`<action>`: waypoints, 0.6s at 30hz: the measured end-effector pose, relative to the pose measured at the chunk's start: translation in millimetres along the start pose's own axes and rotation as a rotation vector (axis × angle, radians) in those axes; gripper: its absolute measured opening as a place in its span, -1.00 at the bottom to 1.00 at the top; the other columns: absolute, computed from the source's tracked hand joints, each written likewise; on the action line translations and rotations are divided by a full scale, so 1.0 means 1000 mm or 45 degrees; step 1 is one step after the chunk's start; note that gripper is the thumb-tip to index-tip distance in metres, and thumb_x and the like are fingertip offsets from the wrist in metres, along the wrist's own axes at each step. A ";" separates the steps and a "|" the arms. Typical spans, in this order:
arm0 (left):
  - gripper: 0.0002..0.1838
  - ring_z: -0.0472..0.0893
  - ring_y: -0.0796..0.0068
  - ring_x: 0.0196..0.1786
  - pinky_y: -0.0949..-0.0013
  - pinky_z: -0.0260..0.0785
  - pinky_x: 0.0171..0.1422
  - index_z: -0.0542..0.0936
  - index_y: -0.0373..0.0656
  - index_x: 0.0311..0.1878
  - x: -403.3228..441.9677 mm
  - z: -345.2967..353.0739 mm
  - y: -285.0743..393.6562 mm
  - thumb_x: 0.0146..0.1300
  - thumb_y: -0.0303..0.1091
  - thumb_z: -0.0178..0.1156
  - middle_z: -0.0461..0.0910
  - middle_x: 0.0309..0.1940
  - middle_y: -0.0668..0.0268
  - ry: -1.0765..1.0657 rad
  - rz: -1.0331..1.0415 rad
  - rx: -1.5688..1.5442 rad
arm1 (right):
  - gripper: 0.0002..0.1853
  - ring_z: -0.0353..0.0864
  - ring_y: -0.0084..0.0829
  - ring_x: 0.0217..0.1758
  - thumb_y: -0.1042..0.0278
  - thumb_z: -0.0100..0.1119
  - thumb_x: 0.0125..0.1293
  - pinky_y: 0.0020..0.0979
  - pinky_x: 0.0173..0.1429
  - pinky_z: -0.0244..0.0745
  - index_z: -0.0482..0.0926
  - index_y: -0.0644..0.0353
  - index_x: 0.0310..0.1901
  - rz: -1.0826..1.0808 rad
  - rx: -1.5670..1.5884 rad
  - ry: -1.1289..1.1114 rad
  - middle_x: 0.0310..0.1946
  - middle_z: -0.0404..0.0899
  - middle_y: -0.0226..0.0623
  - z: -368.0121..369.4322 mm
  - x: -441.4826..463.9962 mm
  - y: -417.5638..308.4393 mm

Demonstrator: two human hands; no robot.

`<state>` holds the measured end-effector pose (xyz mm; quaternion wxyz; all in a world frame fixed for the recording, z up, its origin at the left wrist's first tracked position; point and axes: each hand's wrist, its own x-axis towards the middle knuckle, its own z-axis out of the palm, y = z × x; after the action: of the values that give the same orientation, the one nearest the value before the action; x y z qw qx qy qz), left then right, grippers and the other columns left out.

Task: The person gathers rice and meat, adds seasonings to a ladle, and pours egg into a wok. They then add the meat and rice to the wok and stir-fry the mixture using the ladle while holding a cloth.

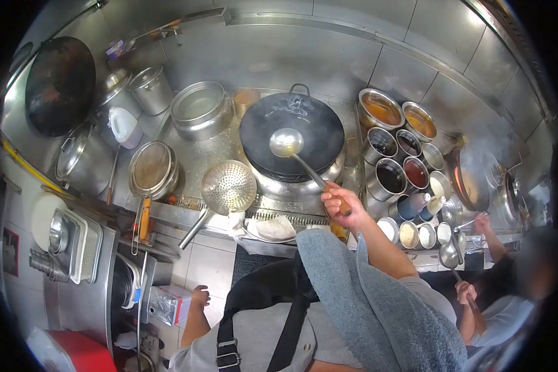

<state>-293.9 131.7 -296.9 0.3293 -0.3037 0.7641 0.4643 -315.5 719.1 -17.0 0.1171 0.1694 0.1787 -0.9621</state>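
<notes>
My right hand (342, 207) is wrapped round the wooden handle end of a ladle. The metal bowl of the ladle (286, 142) hangs over the black wok (319, 121), tilted, with a little yellowish liquid in it. Thin steam and a pale shiny patch show in the wok, which sits on a round metal burner ring. My left hand (200, 296) hangs low beside my body, its fingers loosely apart, holding nothing. Ahead of it, a perforated strainer (229, 187) rests at the stove's front, close to a crumpled white cloth (274, 228).
A wide pot of liquid (198, 110) stands behind left, and a mesh sieve (150, 166) lies over a pot. Several sauce containers (390, 176) fill the right side. At far right a co-worker's hand (465, 292) grips another ladle (450, 254) near a steaming wok (470, 180).
</notes>
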 end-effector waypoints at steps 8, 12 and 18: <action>-0.49 0.59 0.32 -0.42 0.21 0.41 -0.44 0.40 -0.05 0.16 0.004 -0.017 0.021 0.10 -0.65 -0.01 0.59 -0.30 0.13 0.003 0.021 -0.142 | -0.60 0.34 -0.63 -0.58 0.57 0.00 0.23 -0.58 -0.57 0.33 0.40 0.08 0.12 -0.146 0.170 -0.234 -0.34 0.34 -0.27 0.007 -0.007 -0.039; -0.47 0.61 0.34 -0.40 0.27 0.39 -0.42 0.36 -0.03 0.19 -0.004 -0.012 0.019 0.13 -0.67 -0.09 0.60 -0.24 0.13 -0.021 0.027 -0.221 | -0.74 0.34 -0.64 -0.58 0.54 0.01 0.25 -0.61 -0.59 0.34 0.41 0.04 -0.04 -0.364 -0.005 -0.208 -0.37 0.36 -0.32 0.030 -0.019 -0.098; -0.46 0.64 0.28 -0.29 0.22 0.42 -0.36 0.33 -0.03 0.22 -0.009 0.007 -0.010 0.15 -0.66 -0.10 0.60 -0.16 0.11 -0.071 -0.040 -0.302 | -0.77 0.37 -0.56 -0.62 0.60 -0.02 0.18 -0.55 -0.64 0.30 0.29 0.07 -0.16 -0.787 -0.725 0.288 -0.52 0.36 -0.32 0.047 -0.011 -0.212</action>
<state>-279.5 135.8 -297.5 0.3194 -0.3396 0.6896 0.5542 -379.5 895.8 92.9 -0.1546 0.1733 0.4909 -0.8397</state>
